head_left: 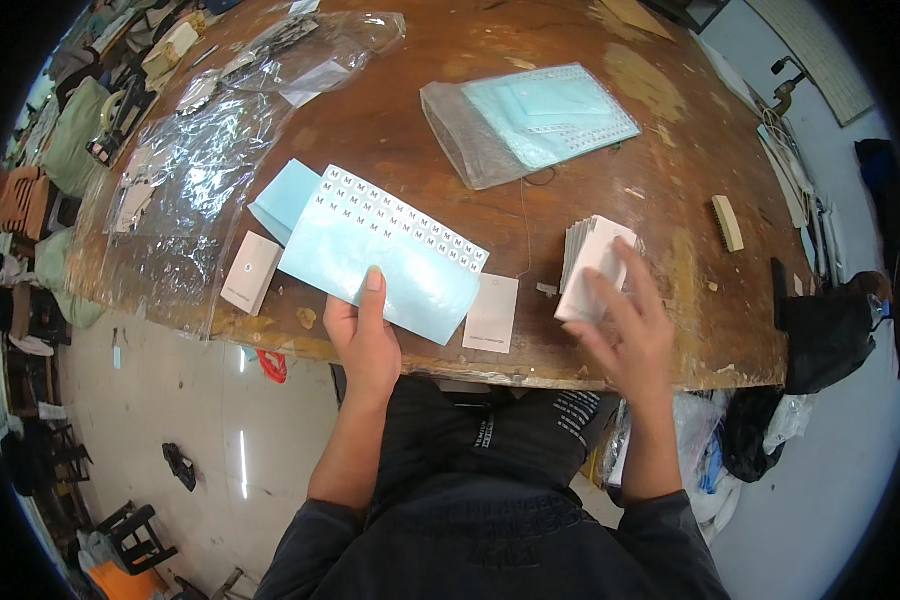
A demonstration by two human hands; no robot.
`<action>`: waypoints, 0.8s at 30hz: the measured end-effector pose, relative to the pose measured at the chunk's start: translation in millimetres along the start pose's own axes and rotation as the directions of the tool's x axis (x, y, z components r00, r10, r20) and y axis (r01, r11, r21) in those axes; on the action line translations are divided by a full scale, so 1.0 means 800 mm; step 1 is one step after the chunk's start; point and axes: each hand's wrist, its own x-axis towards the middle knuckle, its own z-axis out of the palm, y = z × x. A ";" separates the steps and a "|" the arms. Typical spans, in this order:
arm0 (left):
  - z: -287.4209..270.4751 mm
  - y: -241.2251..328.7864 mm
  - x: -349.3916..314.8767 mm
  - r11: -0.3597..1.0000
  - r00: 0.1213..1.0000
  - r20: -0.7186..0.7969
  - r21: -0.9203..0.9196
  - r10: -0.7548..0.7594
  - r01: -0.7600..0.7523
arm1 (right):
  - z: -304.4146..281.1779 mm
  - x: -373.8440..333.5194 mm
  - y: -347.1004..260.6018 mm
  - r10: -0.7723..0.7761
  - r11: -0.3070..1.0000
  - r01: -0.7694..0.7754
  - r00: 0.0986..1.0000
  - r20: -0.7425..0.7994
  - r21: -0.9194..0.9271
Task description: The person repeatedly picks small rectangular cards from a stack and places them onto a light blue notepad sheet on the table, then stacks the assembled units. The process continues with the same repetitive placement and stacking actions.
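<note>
My left hand (368,345) grips a light blue sticker sheet (410,290) by its near edge, thumb on top. Rows of small white stickers with a printed letter run along the sheet's far part; the rest is bare blue backing. Another piece of blue backing (288,195) shows from behind it. My right hand (638,335) is over a fanned stack of pale pink hang tags (592,245), fingers apart; whether the fingertips touch the stack I cannot tell. A single pink tag (490,318) lies between my hands. To the left rests a smaller tag stack (252,272).
A clear bag with more blue sticker sheets (550,115) lies at the far middle of the worn wooden table (400,120). Crumpled clear plastic bags (195,180) spread over the left side. A small brush (727,223) sits at the right. A black bag (830,345) is beside the right edge.
</note>
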 end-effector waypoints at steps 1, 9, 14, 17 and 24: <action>0.002 -0.001 0.000 1.000 1.000 -0.012 -0.004 0.010 -0.010 | -0.005 0.000 0.007 0.030 1.000 -0.030 0.999 0.027 -0.006; 0.004 0.001 0.000 1.000 1.000 -0.029 -0.006 -0.008 0.008 | -0.008 0.008 0.036 0.077 0.994 -0.066 0.989 0.123 -0.092; 0.002 0.001 -0.001 1.000 0.999 -0.030 -0.006 -0.025 0.025 | -0.004 0.017 0.017 0.189 0.978 -0.186 0.982 -0.023 0.097; -0.001 0.000 0.000 0.999 0.999 -0.007 -0.015 -0.044 0.044 | 0.012 0.022 -0.023 0.226 0.936 -0.209 0.974 -0.030 0.282; -0.008 -0.001 -0.003 0.997 0.996 0.079 0.061 -0.041 0.036 | 0.095 0.073 -0.107 0.017 0.856 0.076 0.984 -0.176 0.511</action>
